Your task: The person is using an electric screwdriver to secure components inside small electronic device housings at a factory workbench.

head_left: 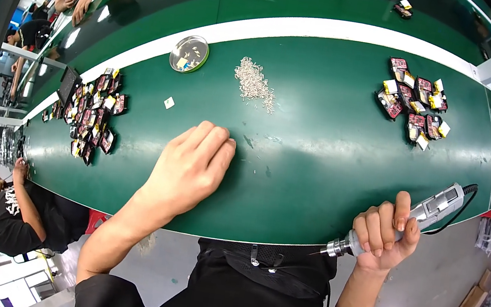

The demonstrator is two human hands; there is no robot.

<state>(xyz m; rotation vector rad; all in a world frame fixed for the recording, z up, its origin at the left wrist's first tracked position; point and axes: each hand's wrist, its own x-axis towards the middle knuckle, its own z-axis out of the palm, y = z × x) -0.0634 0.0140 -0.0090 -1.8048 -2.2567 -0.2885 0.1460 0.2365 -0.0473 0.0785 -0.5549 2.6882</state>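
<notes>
My left hand is closed above the green table, left of the middle, its back upward. The curled fingers hide whatever they may hold. At the table's right front edge, my right hand wraps round a silver electric screwdriver. Its bit points left, toward my body, and a black cord leaves its far end. Beyond my left hand lies a heap of small pale screws.
A round tin holds a few small pieces. Small black-and-red assemblies with yellow-white tabs cluster at left and right. A small white square lies nearby. Several people work at left. A conveyor runs behind a white rail.
</notes>
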